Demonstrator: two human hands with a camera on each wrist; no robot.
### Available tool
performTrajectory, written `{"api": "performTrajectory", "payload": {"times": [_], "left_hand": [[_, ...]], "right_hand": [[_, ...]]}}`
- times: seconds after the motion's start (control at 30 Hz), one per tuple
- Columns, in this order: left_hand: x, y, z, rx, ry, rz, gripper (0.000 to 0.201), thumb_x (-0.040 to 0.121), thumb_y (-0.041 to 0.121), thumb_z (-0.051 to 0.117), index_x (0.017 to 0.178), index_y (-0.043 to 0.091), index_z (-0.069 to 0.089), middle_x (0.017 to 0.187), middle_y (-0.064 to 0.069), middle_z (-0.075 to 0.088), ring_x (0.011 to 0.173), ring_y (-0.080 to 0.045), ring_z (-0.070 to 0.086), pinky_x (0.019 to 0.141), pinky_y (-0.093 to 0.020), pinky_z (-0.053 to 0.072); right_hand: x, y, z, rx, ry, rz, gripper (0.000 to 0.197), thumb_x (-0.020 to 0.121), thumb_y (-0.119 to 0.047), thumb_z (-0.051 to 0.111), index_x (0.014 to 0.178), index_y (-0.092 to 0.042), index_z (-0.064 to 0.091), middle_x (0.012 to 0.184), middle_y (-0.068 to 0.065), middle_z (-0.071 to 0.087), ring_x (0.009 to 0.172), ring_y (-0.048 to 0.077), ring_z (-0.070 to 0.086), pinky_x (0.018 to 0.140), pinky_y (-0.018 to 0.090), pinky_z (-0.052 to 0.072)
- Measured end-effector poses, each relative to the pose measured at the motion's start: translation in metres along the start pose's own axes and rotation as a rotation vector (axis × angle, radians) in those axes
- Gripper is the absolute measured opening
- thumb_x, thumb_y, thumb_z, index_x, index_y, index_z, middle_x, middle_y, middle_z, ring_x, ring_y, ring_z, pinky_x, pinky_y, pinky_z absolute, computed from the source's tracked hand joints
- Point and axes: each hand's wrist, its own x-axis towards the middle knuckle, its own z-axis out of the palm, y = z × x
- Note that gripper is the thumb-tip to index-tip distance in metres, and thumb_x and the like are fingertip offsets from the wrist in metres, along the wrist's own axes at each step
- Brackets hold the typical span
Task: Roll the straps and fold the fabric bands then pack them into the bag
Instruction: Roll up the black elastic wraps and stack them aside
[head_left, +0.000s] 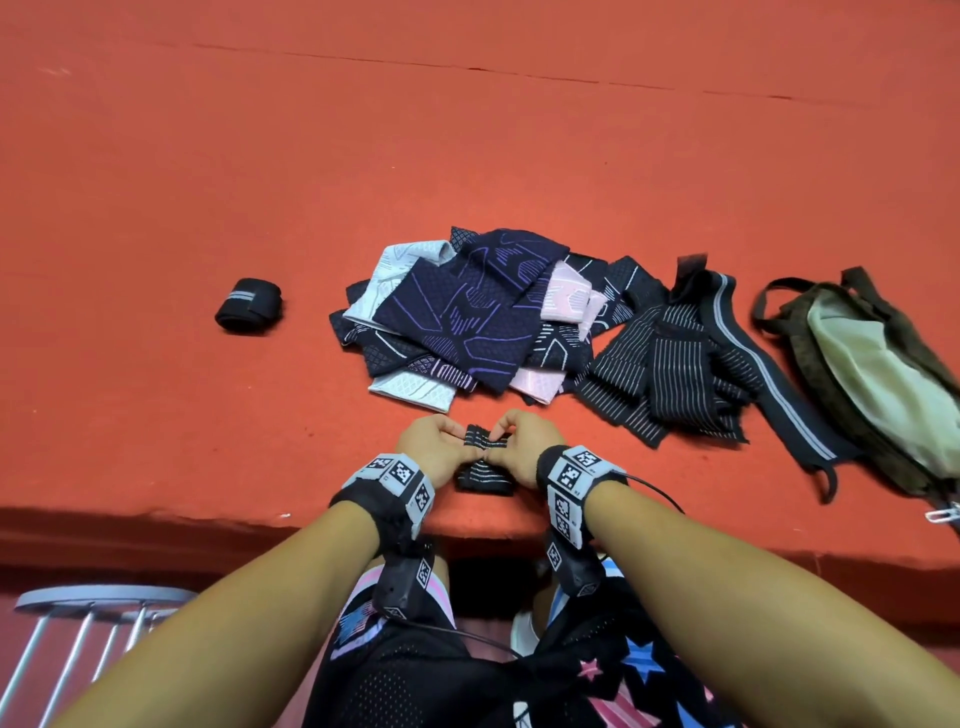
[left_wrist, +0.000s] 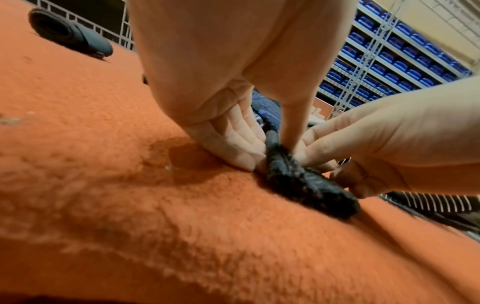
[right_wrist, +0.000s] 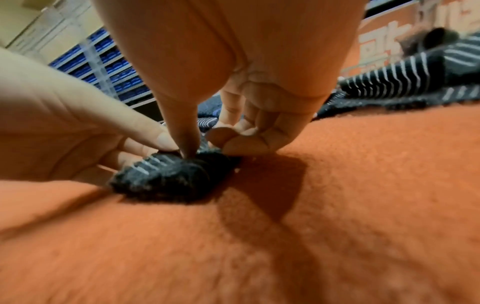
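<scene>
At the near edge of the orange surface (head_left: 156, 260), a black striped strap (head_left: 484, 462) is lying between both hands

The left hand (head_left: 435, 448) and right hand (head_left: 519, 446) are pinching its far, partly rolled end, fingers curled, thumbs pressing on top. A rolled strap (head_left: 248, 305) is sitting off to the left; the fabric bands (head_left: 467, 312) and bag (head_left: 872, 374) are lying beyond

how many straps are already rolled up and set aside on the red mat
1. The finished roll lies alone at the left of the mat. Another striped strap is mid-roll, pinched by the left hand and right hand; the bag may hide more.
</scene>
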Motion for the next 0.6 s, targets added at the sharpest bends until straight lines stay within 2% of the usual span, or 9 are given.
{"api": "performTrajectory", "payload": {"times": [0.1,0.2,0.3,0.33,0.4,0.47,0.5,0.57,0.6], "left_hand": [[-0.002,0.000,-0.003,-0.028,0.030,0.019,0.022,0.079,0.007,0.079,0.091,0.018,0.064,0.075,0.001,0.069,0.076,-0.022,0.069,0.078,-0.035,0.058],[0.000,0.009,-0.023,-0.136,0.086,0.077,0.021,0.083,0.001,0.074,0.094,0.015,0.063,0.074,-0.001,0.068,0.073,-0.021,0.067,0.068,-0.026,0.054],[0.007,0.024,-0.062,-0.232,0.133,0.133,0.020,0.087,-0.001,0.069,0.093,0.016,0.061,0.071,-0.001,0.065,0.059,-0.011,0.061,0.058,-0.021,0.048],[0.008,0.029,-0.076,-0.266,0.149,0.148,0.020,0.088,-0.003,0.067,0.094,0.015,0.059,0.071,-0.001,0.064,0.058,-0.011,0.060,0.057,-0.021,0.047],[0.012,0.035,-0.103,-0.322,0.184,0.162,0.019,0.091,-0.005,0.064,0.100,0.011,0.058,0.073,-0.002,0.064,0.061,-0.014,0.059,0.057,-0.021,0.047],[0.016,0.035,-0.126,-0.364,0.234,0.170,0.018,0.091,0.002,0.067,0.101,0.013,0.059,0.079,-0.005,0.066,0.071,-0.022,0.065,0.067,-0.028,0.054],[0.018,0.033,-0.138,-0.361,0.262,0.170,0.018,0.089,0.010,0.071,0.102,0.017,0.060,0.084,-0.007,0.068,0.077,-0.025,0.068,0.074,-0.033,0.056],[0.022,0.024,-0.160,-0.313,0.297,0.152,0.030,0.079,0.030,0.076,0.105,0.027,0.061,0.091,-0.008,0.072,0.084,-0.027,0.072,0.079,-0.041,0.059],[0.025,0.017,-0.171,-0.290,0.305,0.144,0.034,0.078,0.033,0.076,0.108,0.029,0.059,0.092,-0.009,0.074,0.083,-0.027,0.073,0.078,-0.044,0.060]], "right_hand": [[0.000,-0.004,-0.003,-0.085,0.013,-0.050,0.026,0.081,-0.035,0.077,0.088,-0.026,0.053,0.093,0.000,0.068,0.081,0.020,0.062,0.069,0.029,0.045],[0.007,-0.018,-0.014,-0.060,0.139,-0.185,0.023,0.082,-0.032,0.074,0.094,-0.029,0.054,0.096,0.005,0.064,0.081,0.020,0.060,0.071,0.028,0.043],[0.016,-0.051,-0.018,0.101,0.163,-0.268,0.027,0.086,-0.028,0.072,0.105,-0.025,0.053,0.081,-0.008,0.060,0.070,0.008,0.057,0.067,0.017,0.042],[0.019,-0.064,-0.016,0.180,0.140,-0.263,0.030,0.088,-0.028,0.071,0.108,-0.025,0.049,0.076,-0.009,0.061,0.064,0.007,0.058,0.065,0.018,0.044],[0.026,-0.090,-0.006,0.336,0.098,-0.258,0.033,0.092,-0.025,0.068,0.111,-0.027,0.041,0.066,-0.004,0.063,0.053,0.012,0.058,0.063,0.027,0.050],[0.036,-0.115,0.005,0.361,0.128,-0.297,0.034,0.093,-0.021,0.066,0.111,-0.026,0.038,0.064,0.005,0.066,0.051,0.015,0.060,0.059,0.030,0.049],[0.042,-0.128,0.010,0.356,0.153,-0.319,0.035,0.093,-0.020,0.066,0.110,-0.026,0.036,0.065,0.009,0.066,0.053,0.018,0.061,0.058,0.031,0.048],[0.055,-0.153,0.022,0.334,0.178,-0.361,0.034,0.092,-0.021,0.064,0.106,-0.027,0.034,0.061,0.007,0.060,0.052,0.020,0.056,0.057,0.034,0.045],[0.061,-0.165,0.028,0.313,0.173,-0.376,0.032,0.093,-0.023,0.064,0.104,-0.027,0.035,0.061,0.004,0.055,0.051,0.018,0.051,0.057,0.034,0.043]]}}
